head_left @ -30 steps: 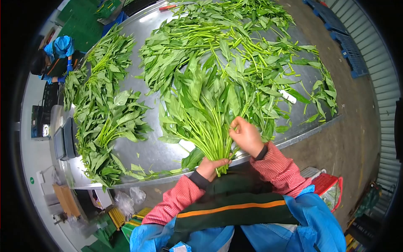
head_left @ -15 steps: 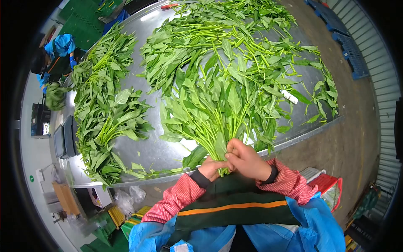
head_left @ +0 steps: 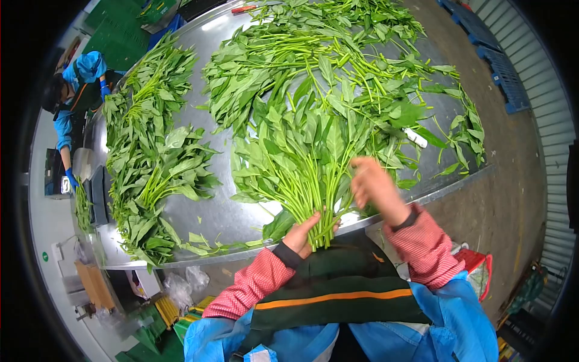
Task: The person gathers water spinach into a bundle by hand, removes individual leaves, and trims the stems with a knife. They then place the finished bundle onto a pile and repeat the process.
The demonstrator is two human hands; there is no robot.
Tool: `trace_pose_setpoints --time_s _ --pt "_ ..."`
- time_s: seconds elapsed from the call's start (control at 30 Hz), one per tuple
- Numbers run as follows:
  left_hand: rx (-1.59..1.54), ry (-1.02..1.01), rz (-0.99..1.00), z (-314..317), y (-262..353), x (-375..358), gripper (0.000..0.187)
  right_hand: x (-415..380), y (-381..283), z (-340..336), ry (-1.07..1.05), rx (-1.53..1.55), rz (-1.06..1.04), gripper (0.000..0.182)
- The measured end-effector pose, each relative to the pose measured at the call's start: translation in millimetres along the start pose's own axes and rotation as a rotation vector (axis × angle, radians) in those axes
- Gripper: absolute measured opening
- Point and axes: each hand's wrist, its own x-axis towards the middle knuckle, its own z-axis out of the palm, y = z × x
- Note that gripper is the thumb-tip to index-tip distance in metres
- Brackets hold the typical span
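A bunch of leafy green stems (head_left: 310,175) fans out over the near edge of the metal table, its cut ends pointing at my body. My left hand (head_left: 300,237) is wrapped round the lower stems. To the right of the bunch, my right hand (head_left: 375,186) is raised and smeared by motion; whether its fingers hold anything is unclear. A blurred leaf (head_left: 405,114) shows above it, apart from the hand. Behind the bunch lies a large loose pile of greens (head_left: 265,66).
Bundled greens (head_left: 151,175) line the left of the metal table (head_left: 235,218). A white-handled tool (head_left: 416,138) lies at the right, a red-handled one (head_left: 243,9) at the far edge. A co-worker (head_left: 84,75) in blue holds greens beside grey trays (head_left: 98,196).
My right hand has come off the stems and moved up and right. A blurred leaf now shows over the pile. The co-worker's greens have moved lower, towards the grey trays.
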Motion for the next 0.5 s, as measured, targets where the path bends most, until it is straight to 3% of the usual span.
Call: trace_pose_setpoints --time_s 0.03,0.07,0.13,0.23,0.37,0.5 --pt "-0.004 0.014 0.001 0.7 -1.5 -1.9 0.04 -4.2 16.0 12.7 -0.152 -0.189 -0.117 0.025" --pt "-0.018 0.019 0.007 -0.8 -3.2 -2.9 0.041 -3.4 31.4 23.9 -0.215 -0.525 -0.384 0.023" --pt "-0.041 0.03 0.026 -1.9 -3.6 -5.1 0.042 -12.0 23.6 46.4 -0.107 -0.788 -0.338 0.02" --pt "-0.062 0.003 0.04 3.4 0.5 -11.8 0.043 0.9 51.3 30.0 0.053 -0.827 -0.381 0.022" --pt "-0.077 -0.011 0.017 0.1 -2.6 -13.9 0.044 8.3 56.4 25.3 0.016 -0.651 -0.237 0.027" --pt "-0.113 -0.02 0.028 2.2 -1.8 -13.4 0.04 30.5 57.4 40.7 -0.051 -0.69 -0.039 0.029"
